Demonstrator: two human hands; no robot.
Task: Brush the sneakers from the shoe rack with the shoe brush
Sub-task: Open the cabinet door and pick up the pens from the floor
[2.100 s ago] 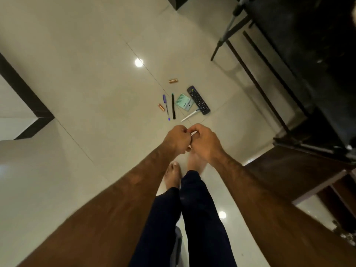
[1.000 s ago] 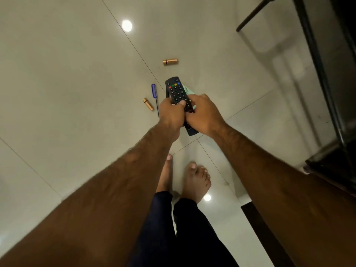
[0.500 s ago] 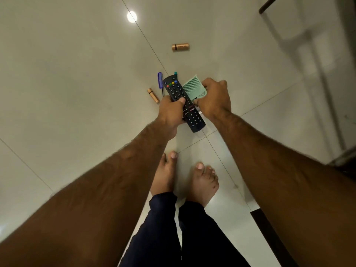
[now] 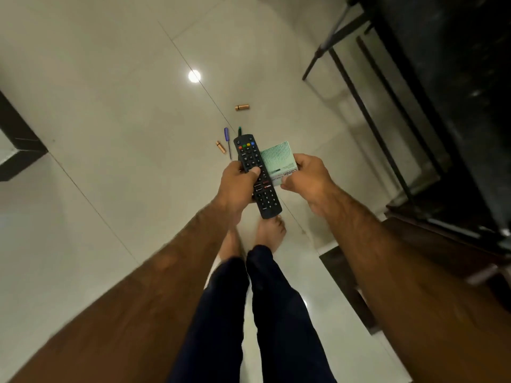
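Observation:
No sneakers, shoe rack or shoe brush show in the head view. My left hand (image 4: pixel 238 186) grips a black remote control (image 4: pixel 257 175), held lengthwise above the floor with its coloured buttons at the far end. My right hand (image 4: pixel 307 175) holds a small green and white box (image 4: pixel 278 158) just right of the remote. Both hands are raised above my bare feet (image 4: pixel 269 230).
On the pale tiled floor lie two copper-coloured batteries (image 4: pixel 242 107) (image 4: pixel 220 147), a blue-handled screwdriver (image 4: pixel 227 139) and a dark pen tip (image 4: pixel 239 130) behind the remote. A black-framed table (image 4: pixel 387 87) and dark wooden furniture (image 4: pixel 431 239) stand to the right. A dark wall edge (image 4: pixel 19 142) is at left.
I bent down and lifted the remote with my left hand and the green box with my right from the floor. Both hands have now risen and moved apart as the view pulled back.

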